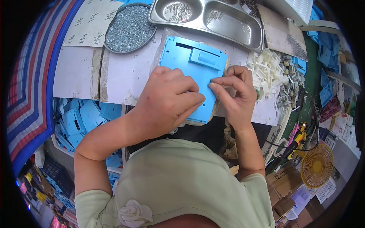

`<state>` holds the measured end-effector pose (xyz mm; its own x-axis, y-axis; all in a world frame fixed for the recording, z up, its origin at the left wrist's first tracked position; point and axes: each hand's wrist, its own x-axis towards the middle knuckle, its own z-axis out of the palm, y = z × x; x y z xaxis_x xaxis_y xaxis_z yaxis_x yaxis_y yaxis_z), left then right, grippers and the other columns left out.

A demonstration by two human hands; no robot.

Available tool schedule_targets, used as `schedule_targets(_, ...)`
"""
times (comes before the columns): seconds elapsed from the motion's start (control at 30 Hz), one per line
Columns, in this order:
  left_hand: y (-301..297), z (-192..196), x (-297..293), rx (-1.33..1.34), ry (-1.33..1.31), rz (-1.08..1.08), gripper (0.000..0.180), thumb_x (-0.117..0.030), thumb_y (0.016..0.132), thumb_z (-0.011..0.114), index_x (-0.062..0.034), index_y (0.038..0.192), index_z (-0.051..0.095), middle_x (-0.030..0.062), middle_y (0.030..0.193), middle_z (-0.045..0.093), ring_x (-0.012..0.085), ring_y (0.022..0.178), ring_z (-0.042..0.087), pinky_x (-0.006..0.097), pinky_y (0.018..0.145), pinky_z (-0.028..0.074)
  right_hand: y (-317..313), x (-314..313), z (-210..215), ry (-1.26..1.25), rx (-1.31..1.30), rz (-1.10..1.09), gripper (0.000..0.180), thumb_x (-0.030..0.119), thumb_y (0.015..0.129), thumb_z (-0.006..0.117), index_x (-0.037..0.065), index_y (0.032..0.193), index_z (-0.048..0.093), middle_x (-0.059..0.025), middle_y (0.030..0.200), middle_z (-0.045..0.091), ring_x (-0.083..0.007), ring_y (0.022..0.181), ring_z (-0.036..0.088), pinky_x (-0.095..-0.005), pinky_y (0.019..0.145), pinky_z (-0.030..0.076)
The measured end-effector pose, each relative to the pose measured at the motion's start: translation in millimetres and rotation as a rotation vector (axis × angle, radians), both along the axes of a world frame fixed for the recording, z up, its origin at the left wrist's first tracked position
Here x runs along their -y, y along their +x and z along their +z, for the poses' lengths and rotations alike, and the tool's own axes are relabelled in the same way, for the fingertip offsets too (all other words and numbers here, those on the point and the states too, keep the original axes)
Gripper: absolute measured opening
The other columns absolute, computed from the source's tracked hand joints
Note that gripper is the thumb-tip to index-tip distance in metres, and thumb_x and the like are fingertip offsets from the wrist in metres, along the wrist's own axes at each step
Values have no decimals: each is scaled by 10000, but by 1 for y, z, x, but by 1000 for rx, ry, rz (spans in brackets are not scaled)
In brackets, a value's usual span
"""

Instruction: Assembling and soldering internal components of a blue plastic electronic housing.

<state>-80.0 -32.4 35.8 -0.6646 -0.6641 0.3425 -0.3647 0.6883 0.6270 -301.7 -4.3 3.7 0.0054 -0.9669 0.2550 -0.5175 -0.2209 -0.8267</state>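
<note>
A light blue plastic panel (175,60) with a slot and a raised block near its far edge lies on the table's near edge in front of me. My left hand (167,100) reaches over its left and near part, fingers curled and thumb and fingertips together close to the surface. At the panel's right edge, my right hand (237,93) has its thumb and index finger pinched together. Whatever is between the fingertips of either hand is too small or too hidden to name.
Beyond the panel are a round tray of small metal screws (131,28) and a steel compartment tray (207,5) with small parts. White plastic pieces (266,70) and metal parts (289,81) lie heaped on the right. Blue panels (74,119) fill a box below left. A yellow fan (317,165) stands lower right.
</note>
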Motion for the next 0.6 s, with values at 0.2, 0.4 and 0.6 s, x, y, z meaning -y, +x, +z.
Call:
schedule_targets(0.2, -6, -10, -6, 82, -124, -72, 256, -95, 724, 747, -76, 979, 726, 16, 919, 628, 200, 779, 579, 375, 763, 408, -2, -2, -5, 129, 179, -7, 285, 58, 709, 854, 83, 981, 774, -48, 963, 556, -191, 931, 527, -296, 813, 450)
schedule_targets(0.4, -9, -8, -11, 127, -166, -99, 306, -101, 713, 697, -40, 1012, 712, 45, 956, 644, 207, 778, 587, 384, 754, 430, -13, 0, 8, 26, 74, 2, 326, 40, 706, 845, 54, 1021, 759, -59, 967, 569, -194, 941, 547, -297, 824, 462)
schedule_targets(0.6, -6, 3, -12, 125, -106, -65, 256, -60, 764, 696, -37, 1019, 711, 59, 975, 653, 220, 790, 604, 391, 776, 444, -22, 10, 31, -59, -20, 15, 312, 19, 721, 821, 32, 1023, 747, -62, 971, 600, -182, 911, 562, -287, 801, 465)
